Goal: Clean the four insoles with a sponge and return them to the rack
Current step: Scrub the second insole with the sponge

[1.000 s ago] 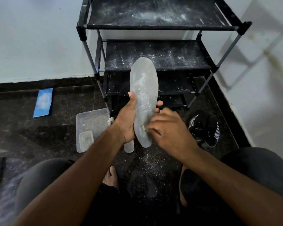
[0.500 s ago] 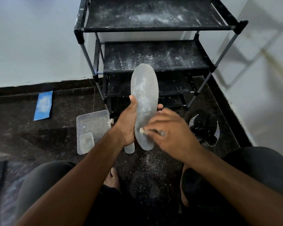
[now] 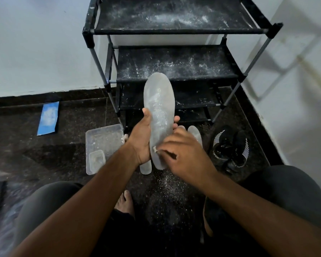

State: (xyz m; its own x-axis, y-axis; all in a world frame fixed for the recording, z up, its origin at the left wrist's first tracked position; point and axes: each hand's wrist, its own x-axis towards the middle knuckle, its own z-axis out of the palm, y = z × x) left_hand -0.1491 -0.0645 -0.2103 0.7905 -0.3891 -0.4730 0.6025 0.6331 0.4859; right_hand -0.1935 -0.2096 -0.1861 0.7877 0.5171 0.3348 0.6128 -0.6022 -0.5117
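Dark speckled floor (image 3: 67, 156) is lying beneath me while my left hand (image 3: 141, 140) is gripping a translucent grey insole (image 3: 158, 115), powder-dusted, upright before the black shoe rack (image 3: 174, 62); my right hand (image 3: 185, 156) is pinching a small sponge (image 3: 154, 149) against its heel.

Rack (image 3: 174, 31) stood against the wall, behind the hands. Insole (image 3: 158, 115) was held upright in front of its shelves, left hand (image 3: 140, 140) gripping it from the left, right hand (image 3: 183, 154) at its lower right. 2 more insoles lay on the floor under the hands. Tray (image 3: 102, 138) lay left of them, smaller container (image 3: 96, 160) inside it; shoes (image 3: 230, 147) to the right
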